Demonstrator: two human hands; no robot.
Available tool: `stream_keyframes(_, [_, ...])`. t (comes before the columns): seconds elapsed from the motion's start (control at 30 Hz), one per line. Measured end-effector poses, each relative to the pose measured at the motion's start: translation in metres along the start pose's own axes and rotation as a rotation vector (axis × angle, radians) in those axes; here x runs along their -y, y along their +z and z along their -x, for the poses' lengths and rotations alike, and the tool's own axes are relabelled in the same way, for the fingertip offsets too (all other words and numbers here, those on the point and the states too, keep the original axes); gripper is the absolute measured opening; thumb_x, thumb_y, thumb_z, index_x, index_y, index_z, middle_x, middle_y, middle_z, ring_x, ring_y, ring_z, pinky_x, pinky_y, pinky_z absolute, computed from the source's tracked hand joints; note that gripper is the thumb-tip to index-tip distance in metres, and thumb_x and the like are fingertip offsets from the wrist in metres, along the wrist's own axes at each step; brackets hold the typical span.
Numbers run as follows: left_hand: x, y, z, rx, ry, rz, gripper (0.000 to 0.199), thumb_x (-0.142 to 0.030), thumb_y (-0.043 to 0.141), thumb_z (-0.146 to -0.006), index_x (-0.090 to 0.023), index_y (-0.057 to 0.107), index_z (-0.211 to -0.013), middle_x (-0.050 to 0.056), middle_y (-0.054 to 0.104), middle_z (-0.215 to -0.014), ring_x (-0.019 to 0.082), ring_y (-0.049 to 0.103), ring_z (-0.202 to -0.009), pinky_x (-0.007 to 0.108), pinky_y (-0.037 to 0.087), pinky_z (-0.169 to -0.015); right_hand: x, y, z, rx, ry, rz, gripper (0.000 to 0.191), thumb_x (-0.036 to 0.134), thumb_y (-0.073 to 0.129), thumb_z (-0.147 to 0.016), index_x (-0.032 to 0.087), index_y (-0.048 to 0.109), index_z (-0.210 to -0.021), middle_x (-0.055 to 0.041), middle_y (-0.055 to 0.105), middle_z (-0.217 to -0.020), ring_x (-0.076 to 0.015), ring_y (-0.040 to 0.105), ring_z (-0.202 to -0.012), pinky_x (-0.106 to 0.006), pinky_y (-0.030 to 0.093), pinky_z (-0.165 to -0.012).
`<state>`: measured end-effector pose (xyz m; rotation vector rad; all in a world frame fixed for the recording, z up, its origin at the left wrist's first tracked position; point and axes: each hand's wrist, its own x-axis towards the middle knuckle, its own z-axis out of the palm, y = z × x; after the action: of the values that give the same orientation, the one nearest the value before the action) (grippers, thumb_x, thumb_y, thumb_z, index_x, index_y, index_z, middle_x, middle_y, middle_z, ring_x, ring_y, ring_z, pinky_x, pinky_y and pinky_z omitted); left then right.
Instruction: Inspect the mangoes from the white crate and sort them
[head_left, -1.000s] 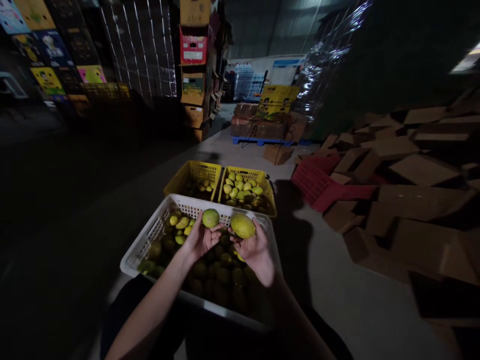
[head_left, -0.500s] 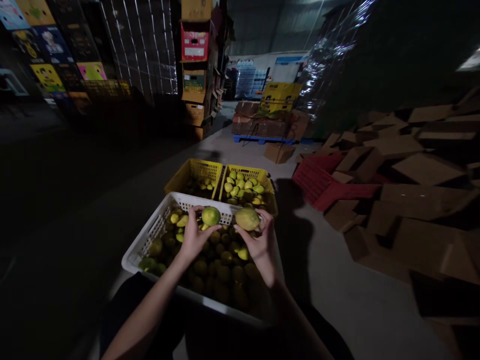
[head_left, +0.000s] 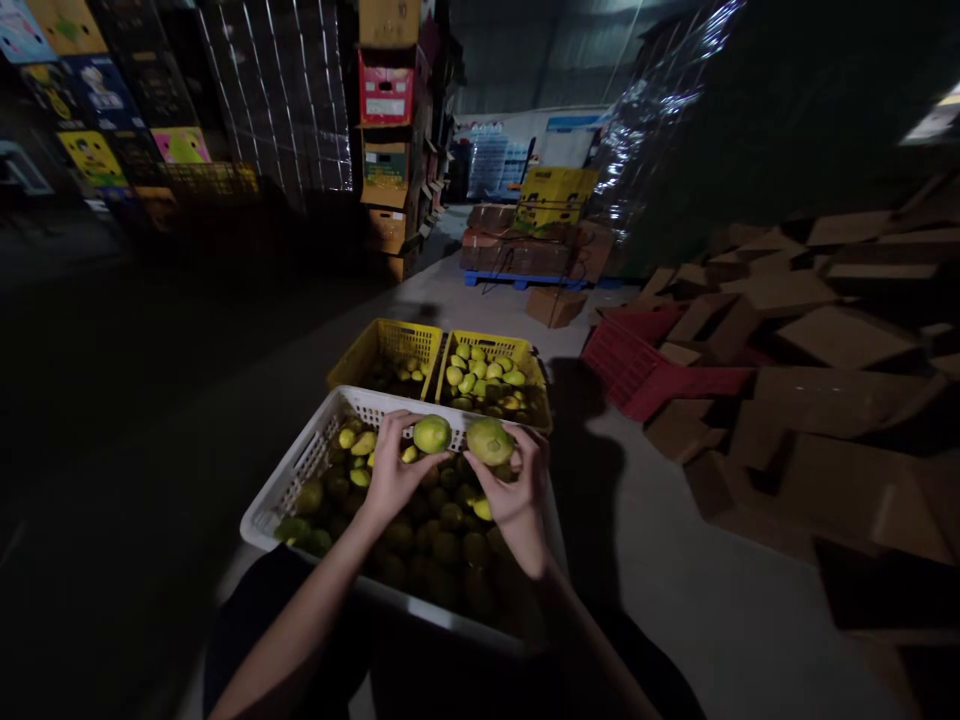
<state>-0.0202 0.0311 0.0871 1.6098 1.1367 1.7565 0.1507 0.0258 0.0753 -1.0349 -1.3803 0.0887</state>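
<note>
1. While the two hands are held apart, a rounded, green-yellow fruit (head_left: 432, 435) is gripped between the thumb and fingers of the left hand (head_left: 391, 468).
2. By the right hand (head_left: 519, 490), a larger, oval, dull yellow-green fruit (head_left: 489, 441) is gripped likewise, just beside the first, a narrow gap being left between.
3. Below both hands, a white, perforated plastic crate (head_left: 442, 617) is filled with heaped yellow-green fruit (head_left: 448, 546), partly lost in shadow.
4. Beyond the hands, more fruit is held in two yellow, perforated plastic crates (head_left: 352, 358).
5. Either gripped fruit could be dropped and bruised, should its skin be slippery under the fingertips.
6. Both could be knocked together if the hands were brought closer.
7. Blemishes could be missed, as the light is dim and uneven.
</note>
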Motion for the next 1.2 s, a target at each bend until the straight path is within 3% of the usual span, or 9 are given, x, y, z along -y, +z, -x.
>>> stream_keyframes(0.13, [-0.002, 0.004, -0.001, 0.059, -0.305, 0.343, 0.053, -0.026, 0.087, -0.056, -0.018, 0.065, -0.103, 0.006, 0.065, -0.103, 0.022, 0.061, -0.099, 0.032, 0.049, -0.090, 0.010, -0.002, -0.006, 0.052, 0.452, -0.379, 0.061, 0.026, 0.083, -0.059, 0.025, 0.055, -0.114, -0.0067, 0.063, -0.114, -0.0231, 0.063, -0.099, -0.041, 0.055, -0.085])
stream_keyframes(0.23, [-0.002, 0.003, -0.001, 0.080, -0.616, 0.703, 0.055, -0.025, 0.084, -0.061, -0.021, 0.062, -0.111, 0.004, 0.067, -0.103, 0.019, 0.065, -0.093, 0.031, 0.053, -0.086, 0.011, -0.002, -0.006, 0.145, 0.776, -0.817, 0.042, 0.029, 0.076, -0.068, 0.029, 0.058, -0.107, 0.0003, 0.068, -0.108, -0.0213, 0.066, -0.100, -0.043, 0.054, -0.091])
stream_keyframes(0.37, [-0.006, -0.001, -0.004, 0.058, -0.797, 0.968, 0.046, -0.017, 0.072, -0.074, -0.022, 0.058, -0.117, 0.004, 0.069, -0.101, 0.016, 0.069, -0.086, 0.031, 0.056, -0.085, -0.004, 0.001, -0.004, 0.090, 1.004, -1.140, 0.023, 0.029, 0.073, -0.069, 0.029, 0.062, -0.089, 0.0056, 0.072, -0.095, -0.0173, 0.067, -0.099, -0.040, 0.054, -0.093])
stream_keyframes(0.5, [-0.009, -0.002, -0.007, 0.043, -0.910, 1.129, 0.033, -0.012, 0.056, -0.082, -0.013, 0.059, -0.115, 0.009, 0.071, -0.101, 0.019, 0.070, -0.091, 0.033, 0.056, -0.087, -0.014, 0.003, -0.003, 0.010, 1.055, -1.166, 0.025, 0.022, 0.074, -0.067, 0.029, 0.063, -0.088, 0.0054, 0.074, -0.093, -0.0164, 0.068, -0.098, -0.040, 0.053, -0.095])
stream_keyframes(0.67, [-0.008, 0.000, -0.009, 0.004, -1.009, 1.186, 0.031, -0.011, 0.041, -0.088, -0.007, 0.060, -0.112, 0.012, 0.072, -0.092, 0.021, 0.070, -0.091, 0.036, 0.057, -0.089, -0.008, 0.000, -0.004, 0.148, 0.970, -1.242, 0.022, 0.025, 0.074, -0.070, 0.030, 0.065, -0.089, 0.0027, 0.074, -0.099, -0.0178, 0.064, -0.108, -0.042, 0.047, -0.102])
stream_keyframes(0.77, [-0.008, 0.000, -0.011, -0.004, -1.014, 1.186, 0.029, -0.017, 0.040, -0.092, -0.007, 0.059, -0.112, 0.013, 0.072, -0.093, 0.021, 0.070, -0.091, 0.034, 0.058, -0.085, -0.006, -0.001, -0.002, 0.154, 0.926, -1.250, 0.021, 0.026, 0.074, -0.069, 0.031, 0.066, -0.087, 0.0031, 0.074, -0.102, -0.0197, 0.064, -0.108, -0.048, 0.045, -0.104])
stream_keyframes(0.9, [-0.009, -0.002, -0.014, -0.103, -1.048, 1.147, 0.019, -0.019, 0.045, -0.093, -0.011, 0.059, -0.104, 0.010, 0.071, -0.087, 0.018, 0.071, -0.077, 0.026, 0.061, -0.070, -0.005, -0.005, 0.003, 0.101, 0.865, -1.220, 0.016, 0.026, 0.075, -0.067, 0.031, 0.069, -0.081, 0.0018, 0.071, -0.111, -0.0215, 0.060, -0.115, -0.044, 0.046, -0.102])
stream_keyframes(1.03, [-0.011, -0.004, -0.016, -0.222, -1.119, 1.099, 0.012, -0.019, 0.048, -0.093, -0.013, 0.057, -0.096, 0.004, 0.068, -0.073, 0.012, 0.067, -0.059, 0.013, 0.054, -0.048, 0.003, -0.006, 0.003, 0.121, 1.020, -1.241, 0.015, 0.031, 0.075, -0.070, 0.031, 0.070, -0.084, 0.0004, 0.071, -0.112, -0.0211, 0.062, -0.111, -0.040, 0.051, -0.096])
stream_keyframes(1.2, [-0.012, -0.001, -0.015, -0.165, -1.114, 1.100, 0.035, -0.039, 0.040, -0.097, -0.011, 0.057, -0.086, 0.005, 0.064, -0.063, 0.012, 0.063, -0.051, 0.020, 0.056, -0.049, 0.011, 0.005, 0.001, 0.297, 1.331, -1.258, 0.025, 0.042, 0.073, -0.075, 0.021, 0.070, -0.089, -0.0016, 0.075, -0.090, -0.0165, 0.068, -0.081, -0.031, 0.056, -0.077])
